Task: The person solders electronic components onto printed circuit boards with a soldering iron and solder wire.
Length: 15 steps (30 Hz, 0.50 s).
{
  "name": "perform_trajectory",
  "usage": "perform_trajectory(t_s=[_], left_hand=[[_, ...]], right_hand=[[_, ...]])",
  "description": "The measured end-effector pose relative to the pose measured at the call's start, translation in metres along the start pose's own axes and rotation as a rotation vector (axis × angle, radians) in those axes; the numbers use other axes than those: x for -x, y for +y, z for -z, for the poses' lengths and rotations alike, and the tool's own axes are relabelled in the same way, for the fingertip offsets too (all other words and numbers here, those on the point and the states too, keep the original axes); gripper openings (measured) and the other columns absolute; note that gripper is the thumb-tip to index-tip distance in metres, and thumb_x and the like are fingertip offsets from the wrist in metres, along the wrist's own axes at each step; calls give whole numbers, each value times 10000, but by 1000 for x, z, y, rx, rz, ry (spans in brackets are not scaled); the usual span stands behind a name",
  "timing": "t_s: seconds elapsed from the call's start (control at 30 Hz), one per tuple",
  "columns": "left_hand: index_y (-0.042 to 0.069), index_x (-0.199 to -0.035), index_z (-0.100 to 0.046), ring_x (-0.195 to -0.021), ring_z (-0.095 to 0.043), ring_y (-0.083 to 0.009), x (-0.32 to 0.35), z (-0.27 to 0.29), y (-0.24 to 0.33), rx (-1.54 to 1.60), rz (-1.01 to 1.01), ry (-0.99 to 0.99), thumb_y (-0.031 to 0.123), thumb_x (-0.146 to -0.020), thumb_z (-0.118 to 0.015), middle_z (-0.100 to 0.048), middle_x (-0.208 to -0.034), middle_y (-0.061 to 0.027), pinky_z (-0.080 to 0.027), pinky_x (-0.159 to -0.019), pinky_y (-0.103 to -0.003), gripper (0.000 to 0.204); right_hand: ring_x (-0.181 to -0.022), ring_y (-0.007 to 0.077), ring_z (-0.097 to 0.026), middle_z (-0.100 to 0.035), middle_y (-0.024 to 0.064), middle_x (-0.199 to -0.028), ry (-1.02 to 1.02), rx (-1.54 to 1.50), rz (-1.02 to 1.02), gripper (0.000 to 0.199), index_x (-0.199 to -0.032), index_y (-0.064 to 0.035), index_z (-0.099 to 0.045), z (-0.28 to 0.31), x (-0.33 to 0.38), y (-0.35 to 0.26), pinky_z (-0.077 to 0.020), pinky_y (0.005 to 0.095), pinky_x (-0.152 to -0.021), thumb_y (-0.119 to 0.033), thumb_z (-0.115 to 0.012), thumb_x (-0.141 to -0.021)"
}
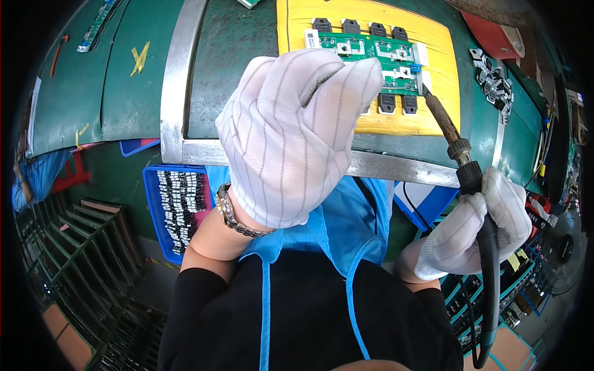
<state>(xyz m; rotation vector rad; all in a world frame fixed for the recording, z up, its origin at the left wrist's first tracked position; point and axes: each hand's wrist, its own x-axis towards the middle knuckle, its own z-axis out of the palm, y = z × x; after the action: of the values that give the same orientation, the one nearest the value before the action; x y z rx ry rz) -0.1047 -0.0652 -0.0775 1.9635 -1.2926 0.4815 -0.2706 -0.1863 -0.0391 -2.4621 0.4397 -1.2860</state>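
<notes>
1. Our right hand (473, 229), gloved in white, has its fingers wrapped tight round the soldering iron (461, 157), whose tip touches the right edge of the green circuit board (371, 59).
2. Our left hand (291, 133), gloved too, is lifted in front of us, fingers pressed together and curled; we cannot tell whether it pinches anything.
3. That raised left hand blocks our view of the board's lower left part.
4. The board lies on a yellow mat (442, 80), with black components along its top and bottom edges.
5. Right of the mat sits a small heap of metal parts (494, 83).
6. Below the bench edge, on our left, a blue tray (179, 210) holds rows of small parts.
7. The green bench top (229, 68) is scuffed, framed by a metal strip (176, 80).
8. Dark racks (74, 247) stand at lower left.
</notes>
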Motion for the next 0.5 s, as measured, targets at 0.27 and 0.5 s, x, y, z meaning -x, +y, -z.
perform_trajectory(t_s=[0.27, 0.5], left_hand=[[122, -1092, -749, -916, -651, -216, 4, 13, 3, 54, -9, 40, 9, -809, -760, -714, -1014, 2, -530, -825, -350, 305], [115, -1115, -736, -951, -663, -226, 11, 15, -6, -54, -59, 52, -12, -706, -756, -687, -1013, -43, -524, -789, -355, 429]], right_hand=[[-671, 210, -572, -642, 153, -834, 167, -103, -40, 200, -994, 13, -565, 13, 6, 12, -492, 314, -629, -91, -641, -840], [-649, 201, -599, -679, 125, -754, 94, -46, -169, 111, -801, 25, -661, 3, 5, 8, -485, 311, -664, -49, -656, -719]])
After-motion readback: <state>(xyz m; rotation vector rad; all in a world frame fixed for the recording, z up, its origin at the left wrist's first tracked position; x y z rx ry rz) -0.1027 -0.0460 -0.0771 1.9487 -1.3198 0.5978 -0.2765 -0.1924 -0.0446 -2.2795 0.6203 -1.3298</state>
